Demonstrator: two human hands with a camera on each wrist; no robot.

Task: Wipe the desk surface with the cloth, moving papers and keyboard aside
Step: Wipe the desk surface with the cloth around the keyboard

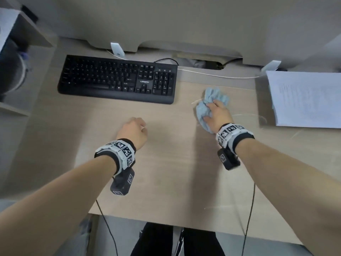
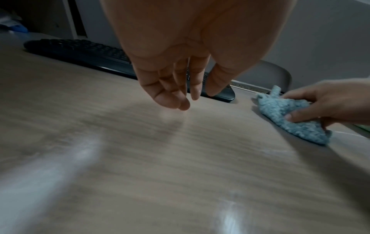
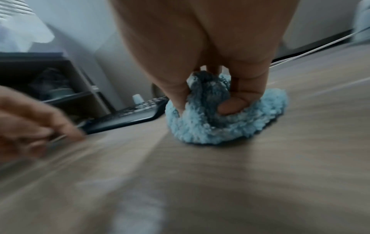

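A fluffy light-blue cloth [image 1: 214, 100] lies bunched on the wooden desk [image 1: 166, 163], right of the black keyboard [image 1: 118, 78]. My right hand [image 1: 218, 115] grips the cloth [image 3: 220, 123] and presses it onto the desk, thumb and fingers dug into its folds. My left hand [image 1: 135, 130] hovers just above the bare desk in front of the keyboard [image 2: 80, 53], its fingers [image 2: 172, 95] hanging loosely curled and holding nothing. A stack of white papers [image 1: 304, 98] lies at the desk's right edge. From the left wrist view the cloth [image 2: 290, 117] shows at the far right.
A white cable [image 1: 217, 75] runs along the back of the desk between keyboard and papers. Grey monitor bases [image 1: 166, 30] stand behind. A shelf unit [image 1: 22, 34] stands at the left. The desk's front edge [image 1: 147, 220] is near my legs.
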